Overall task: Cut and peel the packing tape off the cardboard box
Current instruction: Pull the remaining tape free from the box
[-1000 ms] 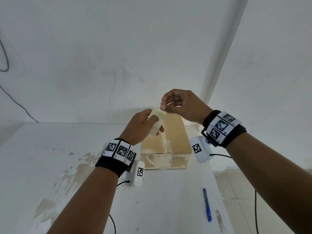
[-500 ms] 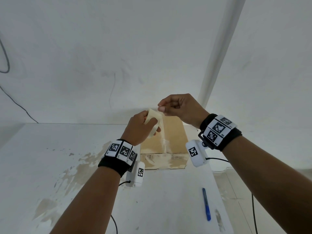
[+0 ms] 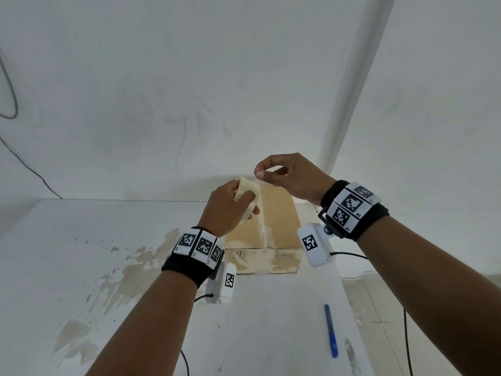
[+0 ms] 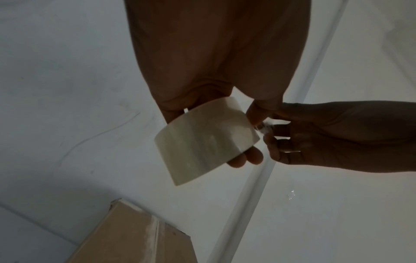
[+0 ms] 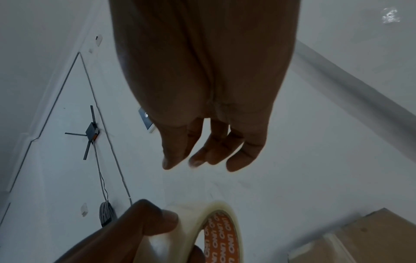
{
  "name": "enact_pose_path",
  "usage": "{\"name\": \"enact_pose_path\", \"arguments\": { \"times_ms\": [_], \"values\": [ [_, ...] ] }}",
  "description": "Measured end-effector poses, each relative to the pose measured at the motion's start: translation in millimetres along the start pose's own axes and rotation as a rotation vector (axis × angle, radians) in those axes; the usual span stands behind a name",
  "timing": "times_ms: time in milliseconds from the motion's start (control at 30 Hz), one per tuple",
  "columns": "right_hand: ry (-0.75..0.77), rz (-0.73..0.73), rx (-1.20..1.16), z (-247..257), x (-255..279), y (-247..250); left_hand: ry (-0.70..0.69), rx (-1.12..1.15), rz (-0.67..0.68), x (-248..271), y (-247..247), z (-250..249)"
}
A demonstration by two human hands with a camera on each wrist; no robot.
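My left hand (image 3: 227, 210) grips a roll of clear packing tape (image 3: 245, 196) above the cardboard box (image 3: 276, 221). The roll (image 4: 202, 142) sits between thumb and fingers; its orange printed core (image 5: 216, 231) shows in the right wrist view. Just up and right of the roll, my right hand (image 3: 261, 172) pinches the loose tape end (image 4: 263, 128) between thumb and forefinger. A thin clear strip seems to run from the pinch back to the roll. The box stands on the white table (image 3: 81, 253) with a clear tape strip (image 3: 264, 229) along its top seam.
A blue pen-shaped tool (image 3: 331, 331) lies on the table near its right edge, in front of the box. The white wall stands close behind the box. Cables hang on the wall at left, and the table's left half is stained.
A small gap has opened between my right fingertips and the roll, which they touched before. The left hand with the roll has dropped slightly. The box has not moved.
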State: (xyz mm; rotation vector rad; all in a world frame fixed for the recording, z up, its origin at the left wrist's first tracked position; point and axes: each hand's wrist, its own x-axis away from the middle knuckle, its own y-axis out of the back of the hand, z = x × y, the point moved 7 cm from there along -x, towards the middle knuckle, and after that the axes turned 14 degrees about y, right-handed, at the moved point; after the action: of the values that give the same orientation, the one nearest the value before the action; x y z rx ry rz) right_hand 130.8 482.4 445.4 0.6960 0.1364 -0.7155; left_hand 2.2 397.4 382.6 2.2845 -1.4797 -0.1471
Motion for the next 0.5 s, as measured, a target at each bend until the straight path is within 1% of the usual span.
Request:
{"name": "enact_pose_path", "arguments": {
  "times_ms": [100, 200, 367, 500],
  "values": [
    [0.012, -0.014, -0.026, -2, -4, 4, -0.004, 0.008, 0.003, 1, 0, -3],
    [0.001, 0.003, -0.097, -4, -7, 3, -0.01, 0.03, 0.002, 3, 0, -7],
    [-0.107, 0.0, -0.334, -13, -8, 2, -0.018, 0.048, 0.015, 6, 1, -12],
    [-0.149, 0.004, -0.398, -17, -9, 0, -0.029, 0.052, 0.033, 9, -1, -16]
  ]
}}
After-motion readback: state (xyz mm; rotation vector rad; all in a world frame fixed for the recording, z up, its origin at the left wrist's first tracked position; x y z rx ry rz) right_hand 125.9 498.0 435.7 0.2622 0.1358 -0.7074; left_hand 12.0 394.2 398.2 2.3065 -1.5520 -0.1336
